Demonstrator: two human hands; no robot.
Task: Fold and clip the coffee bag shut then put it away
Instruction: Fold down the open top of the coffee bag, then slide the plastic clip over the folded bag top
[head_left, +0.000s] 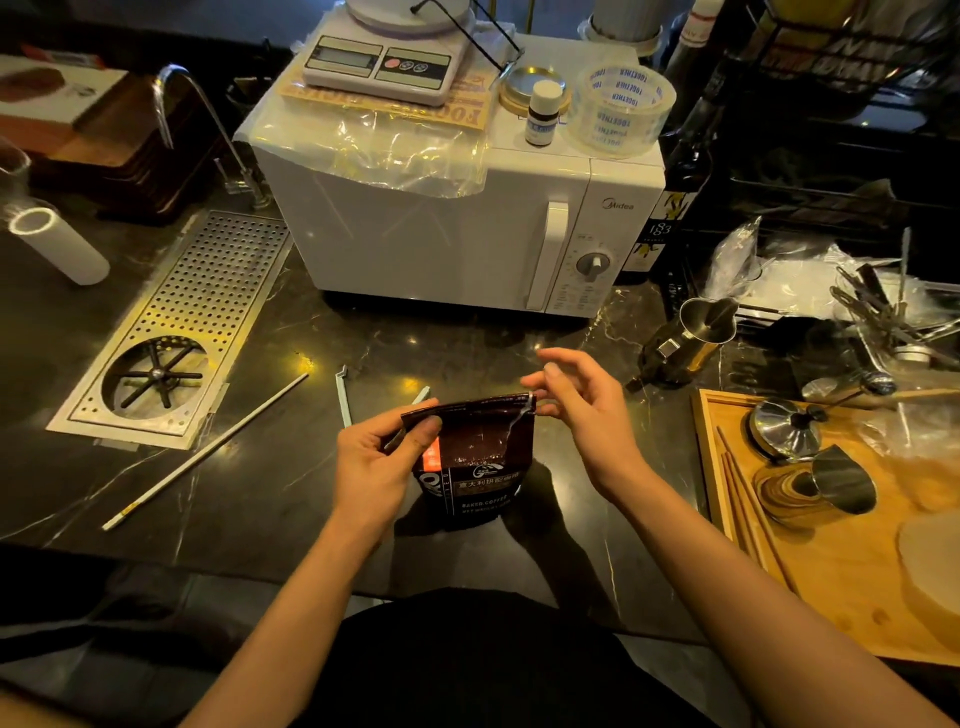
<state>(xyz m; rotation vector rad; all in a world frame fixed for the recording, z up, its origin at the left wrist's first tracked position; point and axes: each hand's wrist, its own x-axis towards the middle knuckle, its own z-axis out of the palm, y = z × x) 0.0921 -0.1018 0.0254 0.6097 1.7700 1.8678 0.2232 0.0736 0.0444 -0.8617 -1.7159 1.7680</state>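
Observation:
A dark brown coffee bag (475, 467) with white lettering stands upright on the black marble counter (291, 483), near its front edge. My left hand (379, 457) pinches the bag's top left corner between thumb and fingers. My right hand (582, 400) holds the top right corner with thumb and forefinger, its other fingers spread. The bag's top edge is stretched flat between both hands. A pale blue clip (343, 395) lies on the counter just behind the bag, partly hidden by the bag and my left hand. A long white stick (208, 451) lies to the left.
A white microwave (452, 218) stands behind, with a scale (384, 65), tape roll (621, 106) and small bottle (543, 111) on top. A perforated metal drain tray (176, 332) is set in the counter at left. A steel pitcher (696, 332) and a wooden tray (841, 561) with metal tools are at right.

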